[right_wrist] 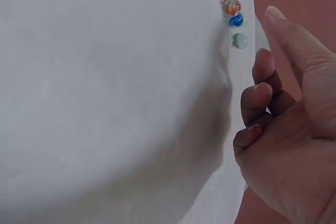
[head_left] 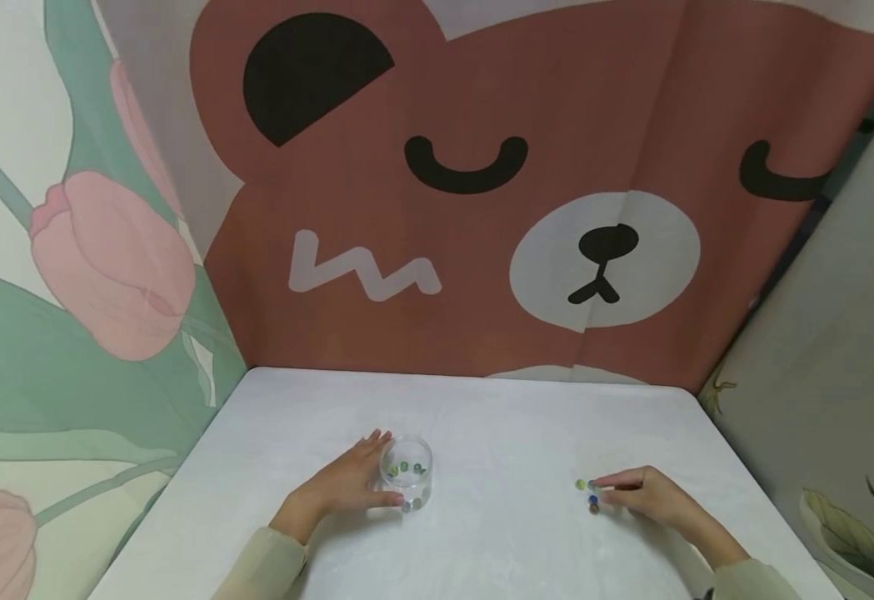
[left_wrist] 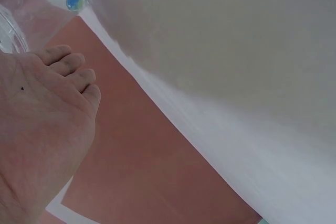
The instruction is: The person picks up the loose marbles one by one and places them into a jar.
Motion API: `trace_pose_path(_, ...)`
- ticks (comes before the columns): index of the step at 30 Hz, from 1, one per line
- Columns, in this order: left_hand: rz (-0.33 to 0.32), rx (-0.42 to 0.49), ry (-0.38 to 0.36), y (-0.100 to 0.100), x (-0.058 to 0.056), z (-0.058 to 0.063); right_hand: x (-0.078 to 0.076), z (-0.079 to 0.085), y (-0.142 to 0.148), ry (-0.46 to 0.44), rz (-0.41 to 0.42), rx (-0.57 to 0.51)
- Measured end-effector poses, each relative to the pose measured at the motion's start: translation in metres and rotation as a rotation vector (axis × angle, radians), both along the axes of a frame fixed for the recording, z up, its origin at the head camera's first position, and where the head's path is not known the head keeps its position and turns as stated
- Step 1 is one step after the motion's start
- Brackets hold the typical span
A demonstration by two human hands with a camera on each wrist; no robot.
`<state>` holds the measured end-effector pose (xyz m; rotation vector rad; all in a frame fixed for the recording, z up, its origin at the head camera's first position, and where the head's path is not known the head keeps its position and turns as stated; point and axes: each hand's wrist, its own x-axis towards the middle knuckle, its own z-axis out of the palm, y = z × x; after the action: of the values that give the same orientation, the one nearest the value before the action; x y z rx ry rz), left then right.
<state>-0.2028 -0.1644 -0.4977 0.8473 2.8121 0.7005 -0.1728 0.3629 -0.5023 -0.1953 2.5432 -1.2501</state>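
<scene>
My left hand (head_left: 350, 479) holds a clear round jar (head_left: 426, 492) by its left side, thumb at the near side and fingers behind. Several small glass marbles (head_left: 404, 467) lie inside it. In the left wrist view, the jar's wall shows beyond the bent fingers (left_wrist: 81, 80), with a blue marble (left_wrist: 74, 2) at its corner. On the right, my right hand (head_left: 650, 493) reaches to a small cluster of loose marbles: yellow-green (head_left: 581, 484), pale green, blue (head_left: 593, 499) and reddish-brown (head_left: 594, 508). Its thumb and forefinger are parted, with no marble between them in the right wrist view.
A white cloth-covered table (head_left: 496, 533) lies under both hands. At its far edge stands a brown backdrop with a bear's face (head_left: 466, 317). Patterned cloth panels (head_left: 129, 400) close in the left and right sides.
</scene>
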Motion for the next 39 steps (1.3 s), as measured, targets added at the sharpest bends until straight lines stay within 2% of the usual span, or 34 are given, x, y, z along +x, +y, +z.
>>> trace_pose_path(6, 0.012, -0.026, 0.010, -0.002, 0.001, -0.006, -0.002, 0.003, -0.009, 0.027, 0.006, -0.009)
trace_pose_path(13, 0.001, -0.013, 0.008, -0.002, 0.000, -0.005, -0.004, 0.006, -0.020, 0.050, 0.005, -0.018)
trace_pose_path(18, -0.003, -0.005, -0.003, -0.001, 0.001, -0.004, -0.004, 0.009, -0.033, 0.058, -0.013, -0.022)
trace_pose_path(24, 0.001, -0.020, 0.009, 0.000, 0.002, 0.001, -0.012, 0.013, -0.049, 0.077, -0.027, -0.013)
trace_pose_path(30, 0.011, -0.026, 0.006, 0.003, -0.002, 0.004, -0.017, 0.022, -0.064, 0.095, -0.039, -0.040)
trace_pose_path(35, 0.031, -0.028, -0.003, 0.002, -0.004, 0.003, -0.023, 0.027, -0.081, 0.144, 0.012, -0.062)
trace_pose_path(39, 0.036, -0.023, -0.029, 0.002, -0.001, 0.001, -0.026, 0.025, -0.094, 0.160, 0.052, -0.069)
